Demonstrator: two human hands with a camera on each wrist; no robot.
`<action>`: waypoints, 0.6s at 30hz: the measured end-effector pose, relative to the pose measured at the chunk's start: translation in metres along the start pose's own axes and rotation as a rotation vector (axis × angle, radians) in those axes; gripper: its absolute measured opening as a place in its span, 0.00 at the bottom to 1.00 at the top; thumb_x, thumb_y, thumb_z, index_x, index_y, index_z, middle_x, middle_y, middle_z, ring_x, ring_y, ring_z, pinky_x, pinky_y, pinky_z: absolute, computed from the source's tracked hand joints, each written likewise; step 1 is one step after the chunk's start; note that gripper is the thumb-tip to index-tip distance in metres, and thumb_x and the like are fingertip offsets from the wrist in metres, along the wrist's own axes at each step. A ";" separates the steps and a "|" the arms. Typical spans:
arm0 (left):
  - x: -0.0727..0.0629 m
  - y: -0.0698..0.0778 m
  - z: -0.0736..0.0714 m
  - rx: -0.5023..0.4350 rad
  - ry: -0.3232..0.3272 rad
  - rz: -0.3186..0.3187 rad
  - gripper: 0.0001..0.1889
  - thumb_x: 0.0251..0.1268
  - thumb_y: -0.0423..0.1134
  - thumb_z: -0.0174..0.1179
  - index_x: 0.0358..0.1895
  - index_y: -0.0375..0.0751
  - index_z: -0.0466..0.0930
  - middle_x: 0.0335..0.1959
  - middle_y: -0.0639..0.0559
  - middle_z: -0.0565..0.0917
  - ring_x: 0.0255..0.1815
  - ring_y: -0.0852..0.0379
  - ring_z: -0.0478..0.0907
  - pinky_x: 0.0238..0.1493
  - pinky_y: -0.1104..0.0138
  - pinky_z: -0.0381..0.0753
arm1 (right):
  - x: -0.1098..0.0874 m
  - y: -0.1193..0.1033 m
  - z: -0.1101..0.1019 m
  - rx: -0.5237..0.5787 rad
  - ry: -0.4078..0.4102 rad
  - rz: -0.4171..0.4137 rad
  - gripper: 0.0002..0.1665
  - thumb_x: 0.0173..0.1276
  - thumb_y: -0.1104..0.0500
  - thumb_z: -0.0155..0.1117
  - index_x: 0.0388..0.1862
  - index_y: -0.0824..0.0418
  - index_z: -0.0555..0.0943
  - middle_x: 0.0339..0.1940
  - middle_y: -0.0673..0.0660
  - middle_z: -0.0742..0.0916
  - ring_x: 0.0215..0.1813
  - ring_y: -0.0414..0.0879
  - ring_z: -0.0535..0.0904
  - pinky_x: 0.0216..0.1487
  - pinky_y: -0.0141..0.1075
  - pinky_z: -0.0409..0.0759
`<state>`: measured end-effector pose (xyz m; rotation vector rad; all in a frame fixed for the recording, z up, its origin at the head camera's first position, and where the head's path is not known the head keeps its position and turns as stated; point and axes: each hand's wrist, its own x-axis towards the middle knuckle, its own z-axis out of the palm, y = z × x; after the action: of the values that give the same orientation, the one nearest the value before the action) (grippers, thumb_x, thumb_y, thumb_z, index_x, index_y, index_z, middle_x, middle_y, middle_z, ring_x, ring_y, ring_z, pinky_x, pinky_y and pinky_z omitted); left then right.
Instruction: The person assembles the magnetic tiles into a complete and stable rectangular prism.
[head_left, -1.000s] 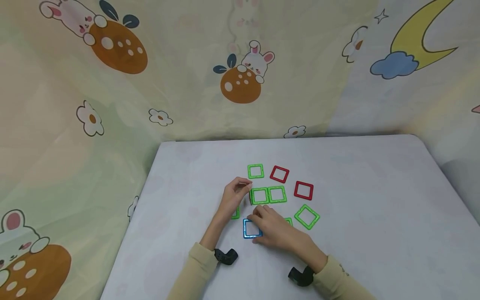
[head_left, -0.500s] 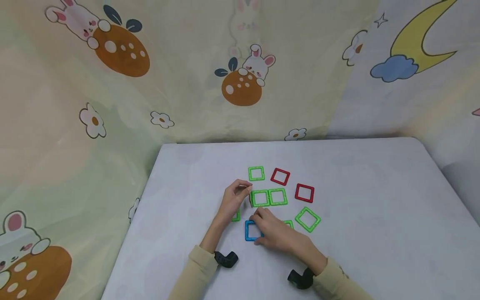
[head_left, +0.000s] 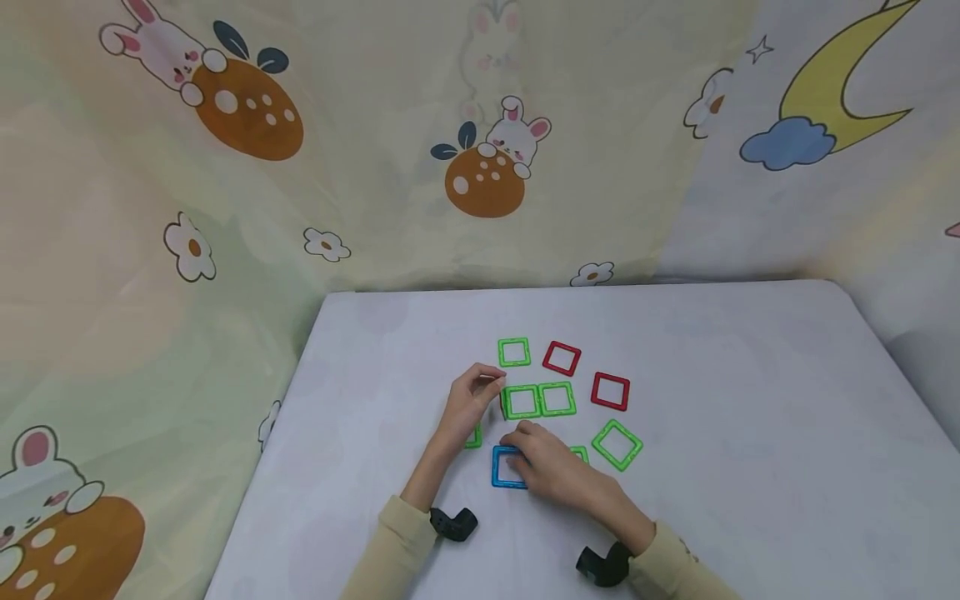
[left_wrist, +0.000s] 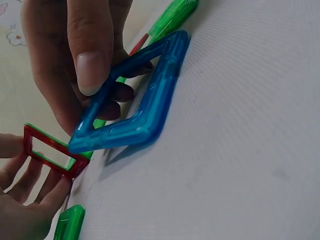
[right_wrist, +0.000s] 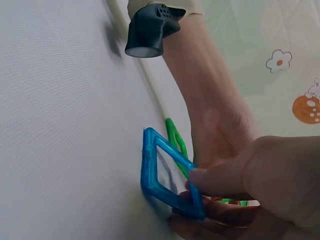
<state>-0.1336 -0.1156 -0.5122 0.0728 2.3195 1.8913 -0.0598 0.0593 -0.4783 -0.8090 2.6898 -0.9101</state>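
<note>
My left hand (head_left: 467, 407) holds a red square magnetic tile (left_wrist: 75, 169) on edge, at the left side of two joined green tiles (head_left: 539, 401) lying flat. In the left wrist view its fingers are behind the red frame and a green edge shows along it. Nearer me, my right hand (head_left: 553, 468) pinches a blue square tile (right_wrist: 150, 175) by one side, thumb on one face and fingers behind. The blue tile is tilted, its opposite side close over the white table. In the head view the right fingers cover part of it.
Beyond the hands lie a green tile (head_left: 501, 353) and two red tiles, one farther back (head_left: 576, 362) and one to the right (head_left: 627, 394). A turned green tile (head_left: 631, 457) lies at right. Another green tile (head_left: 477, 437) is partly behind my left wrist, another (head_left: 583, 452) behind my right hand.
My right thumb has moved from the blue tile's near corner to its right side, and the blue tile has shifted slightly right. The left hand stays in place; the whole head view has slid down a little.
</note>
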 end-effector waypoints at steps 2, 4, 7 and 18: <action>0.001 0.000 0.001 0.001 0.001 0.004 0.14 0.74 0.48 0.62 0.54 0.45 0.83 0.56 0.53 0.84 0.61 0.54 0.77 0.64 0.53 0.73 | 0.000 0.000 0.001 0.014 0.050 -0.001 0.13 0.68 0.66 0.70 0.52 0.65 0.87 0.40 0.53 0.85 0.41 0.44 0.80 0.45 0.37 0.84; 0.001 0.000 0.001 -0.002 0.000 0.008 0.15 0.74 0.48 0.62 0.54 0.44 0.82 0.55 0.53 0.84 0.61 0.54 0.77 0.64 0.53 0.73 | 0.001 0.000 0.001 0.024 0.090 -0.006 0.11 0.67 0.67 0.71 0.48 0.64 0.88 0.39 0.54 0.86 0.41 0.45 0.82 0.47 0.39 0.86; 0.000 0.000 0.000 -0.006 0.002 0.005 0.14 0.74 0.48 0.63 0.54 0.45 0.83 0.55 0.52 0.85 0.61 0.54 0.78 0.65 0.52 0.73 | 0.001 0.001 0.001 0.024 0.113 -0.017 0.10 0.66 0.67 0.72 0.46 0.63 0.89 0.38 0.53 0.87 0.41 0.45 0.83 0.47 0.39 0.86; 0.000 0.000 -0.001 0.013 -0.008 0.009 0.14 0.74 0.48 0.62 0.55 0.46 0.82 0.55 0.52 0.85 0.62 0.54 0.78 0.66 0.52 0.72 | 0.000 -0.002 -0.006 0.011 0.125 -0.047 0.11 0.65 0.67 0.74 0.46 0.61 0.90 0.38 0.53 0.89 0.40 0.44 0.82 0.45 0.37 0.85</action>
<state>-0.1335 -0.1162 -0.5117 0.0919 2.3305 1.8759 -0.0612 0.0615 -0.4722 -0.8428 2.7794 -1.0178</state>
